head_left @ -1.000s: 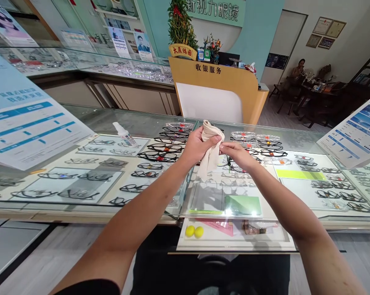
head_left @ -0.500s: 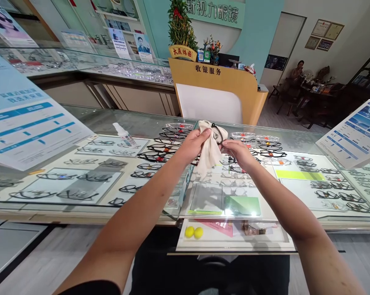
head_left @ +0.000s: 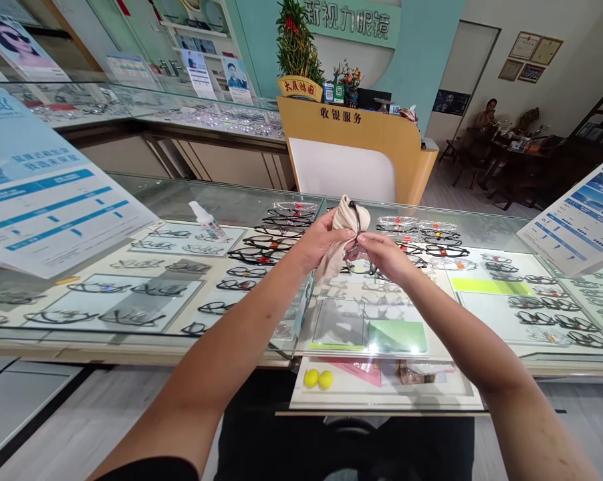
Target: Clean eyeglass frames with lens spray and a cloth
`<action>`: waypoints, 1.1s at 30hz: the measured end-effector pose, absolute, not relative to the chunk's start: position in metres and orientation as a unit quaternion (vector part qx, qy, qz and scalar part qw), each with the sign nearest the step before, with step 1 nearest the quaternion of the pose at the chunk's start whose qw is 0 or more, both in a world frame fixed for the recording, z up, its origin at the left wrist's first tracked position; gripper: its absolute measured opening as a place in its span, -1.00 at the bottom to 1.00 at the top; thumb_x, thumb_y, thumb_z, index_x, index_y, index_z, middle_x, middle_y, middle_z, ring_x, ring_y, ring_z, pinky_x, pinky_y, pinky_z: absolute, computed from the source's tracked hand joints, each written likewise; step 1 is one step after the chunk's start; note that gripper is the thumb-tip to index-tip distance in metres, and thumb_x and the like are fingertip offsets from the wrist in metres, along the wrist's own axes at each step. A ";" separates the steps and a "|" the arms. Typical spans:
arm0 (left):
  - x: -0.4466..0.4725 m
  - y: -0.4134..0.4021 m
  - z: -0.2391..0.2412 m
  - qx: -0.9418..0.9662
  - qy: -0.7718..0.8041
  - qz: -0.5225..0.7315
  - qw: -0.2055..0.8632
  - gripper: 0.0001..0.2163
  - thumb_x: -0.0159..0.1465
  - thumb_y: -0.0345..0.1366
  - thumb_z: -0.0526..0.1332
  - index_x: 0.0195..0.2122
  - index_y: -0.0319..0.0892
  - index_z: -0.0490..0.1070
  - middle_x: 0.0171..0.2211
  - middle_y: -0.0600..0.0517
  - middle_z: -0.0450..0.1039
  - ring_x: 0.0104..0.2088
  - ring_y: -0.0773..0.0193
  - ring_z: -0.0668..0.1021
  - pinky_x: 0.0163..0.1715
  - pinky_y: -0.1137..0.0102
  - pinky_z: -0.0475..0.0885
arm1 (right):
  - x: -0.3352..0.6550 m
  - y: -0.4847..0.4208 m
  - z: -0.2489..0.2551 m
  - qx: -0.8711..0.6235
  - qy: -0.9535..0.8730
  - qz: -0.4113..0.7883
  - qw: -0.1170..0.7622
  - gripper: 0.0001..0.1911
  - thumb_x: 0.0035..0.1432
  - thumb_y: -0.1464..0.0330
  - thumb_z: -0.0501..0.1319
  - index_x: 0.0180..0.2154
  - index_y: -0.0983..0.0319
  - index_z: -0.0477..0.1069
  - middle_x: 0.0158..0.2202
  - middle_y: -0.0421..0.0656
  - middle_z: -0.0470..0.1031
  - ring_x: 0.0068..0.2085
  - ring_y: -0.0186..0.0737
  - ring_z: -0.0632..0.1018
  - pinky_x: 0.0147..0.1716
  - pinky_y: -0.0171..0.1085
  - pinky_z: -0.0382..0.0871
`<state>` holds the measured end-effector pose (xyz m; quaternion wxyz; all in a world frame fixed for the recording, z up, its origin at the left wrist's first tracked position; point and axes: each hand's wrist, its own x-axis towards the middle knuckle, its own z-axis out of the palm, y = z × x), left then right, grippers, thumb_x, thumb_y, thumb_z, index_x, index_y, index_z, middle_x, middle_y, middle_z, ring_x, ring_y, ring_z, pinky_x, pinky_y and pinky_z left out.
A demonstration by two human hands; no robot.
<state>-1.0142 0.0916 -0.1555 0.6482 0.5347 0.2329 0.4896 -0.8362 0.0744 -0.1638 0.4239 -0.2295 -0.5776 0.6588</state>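
Note:
Both hands are raised close together over the glass counter. My left hand (head_left: pixel 322 239) is closed around a cream cloth (head_left: pixel 348 215), which bunches above the fingers and drapes below them. A pair of dark-framed eyeglasses (head_left: pixel 360 266) is pinched by my right hand (head_left: pixel 382 252); part of the frame stands up against the cloth and a lens hangs below the fingers. The cloth and fingers hide the rest of the eyeglasses. A white spray bottle (head_left: pixel 206 219) stands on the counter to the left of my hands.
Rows of eyeglasses (head_left: pixel 255 256) lie inside the glass display counter (head_left: pixel 251 351). Before me an open drawer (head_left: pixel 382 399) holds two yellow round objects (head_left: pixel 318 379). Printed stands rise at left (head_left: pixel 55 200) and right (head_left: pixel 582 220). A wooden cashier desk (head_left: pixel 351 133) stands beyond; a person sits far right.
My hands have drawn closer together, and the eyeglasses have turned so the frame stands more upright against the cloth. The cloth is gathered more tightly, with less hanging down.

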 end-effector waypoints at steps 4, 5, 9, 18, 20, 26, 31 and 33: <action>-1.009 0.091 -0.160 0.513 0.229 0.512 0.650 -0.56 -0.01 -0.27 0.51 -0.12 -0.14 0.43 -0.62 0.23 0.37 -0.69 0.38 0.38 -0.64 0.48 0.31 | -0.839 0.076 -0.172 -0.235 -0.596 0.643 0.419 -0.44 0.01 -0.16 0.53 -0.34 0.22 0.64 -0.32 -0.16 0.64 -0.26 -0.22 0.63 -0.11 -0.25 0.53; -1.008 0.091 -0.160 0.509 0.226 0.516 0.651 -0.56 -0.01 -0.26 0.50 -0.12 -0.14 0.43 -0.64 0.24 0.34 -0.70 0.37 0.37 -0.65 0.48 0.30 | -0.839 0.077 -0.173 -0.238 -0.603 0.636 0.419 -0.43 0.01 -0.17 0.53 -0.34 0.21 0.64 -0.31 -0.16 0.64 -0.25 -0.23 0.63 -0.10 -0.26 0.53; -1.006 0.090 -0.161 0.507 0.230 0.525 0.644 -0.61 -0.03 -0.24 0.49 -0.22 -0.13 0.40 -0.68 0.25 0.30 -0.73 0.38 0.33 -0.69 0.50 0.23 | -0.840 0.078 -0.176 -0.247 -0.621 0.615 0.418 -0.41 0.04 -0.20 0.50 -0.31 0.20 0.64 -0.26 -0.17 0.66 -0.26 -0.26 0.62 -0.09 -0.27 0.51; -1.010 0.097 -0.165 0.471 0.308 0.548 0.619 -0.73 -0.06 -0.19 0.40 -0.40 -0.14 0.39 -0.64 0.14 0.38 -0.70 0.35 0.37 -0.70 0.44 0.23 | -0.841 0.071 -0.172 -0.272 -0.655 0.579 0.403 -0.37 0.05 -0.24 0.46 -0.31 0.20 0.58 -0.31 -0.18 0.60 -0.23 -0.20 0.60 -0.06 -0.20 0.50; -1.013 0.099 -0.168 0.447 0.326 0.545 0.631 -0.75 -0.05 -0.17 0.37 -0.40 -0.13 0.39 -0.64 0.13 0.38 -0.68 0.31 0.39 -0.68 0.41 0.30 | -0.842 0.068 -0.170 -0.272 -0.662 0.571 0.403 -0.39 0.06 -0.23 0.45 -0.32 0.20 0.55 -0.33 -0.19 0.55 -0.24 -0.21 0.57 -0.07 -0.20 0.49; -1.018 0.105 -0.172 0.419 0.322 0.511 0.678 -0.72 0.03 -0.08 0.33 -0.32 -0.14 0.47 -0.59 0.05 0.47 -0.60 0.18 0.53 -0.57 0.32 0.47 | -0.845 0.066 -0.169 -0.267 -0.673 0.556 0.408 -0.39 0.09 -0.23 0.41 -0.36 0.20 0.49 -0.37 -0.22 0.46 -0.25 -0.22 0.49 -0.12 -0.22 0.45; -1.014 0.102 -0.167 0.432 0.310 0.493 0.689 -0.61 0.12 0.04 0.27 -0.24 -0.18 0.57 -0.62 -0.01 0.47 -0.58 0.06 0.58 -0.61 0.29 0.47 | -0.845 0.067 -0.167 -0.255 -0.664 0.563 0.421 -0.43 0.10 -0.18 0.42 -0.39 0.20 0.48 -0.40 -0.23 0.44 -0.29 -0.25 0.46 -0.14 -0.23 0.45; -1.012 0.101 -0.165 0.434 0.302 0.501 0.685 -0.59 0.14 0.05 0.26 -0.19 -0.19 0.59 -0.60 -0.02 0.49 -0.56 0.06 0.60 -0.60 0.28 0.49 | -0.845 0.068 -0.166 -0.256 -0.664 0.562 0.422 -0.45 0.11 -0.17 0.42 -0.39 0.20 0.49 -0.39 -0.23 0.46 -0.29 -0.24 0.47 -0.12 -0.22 0.45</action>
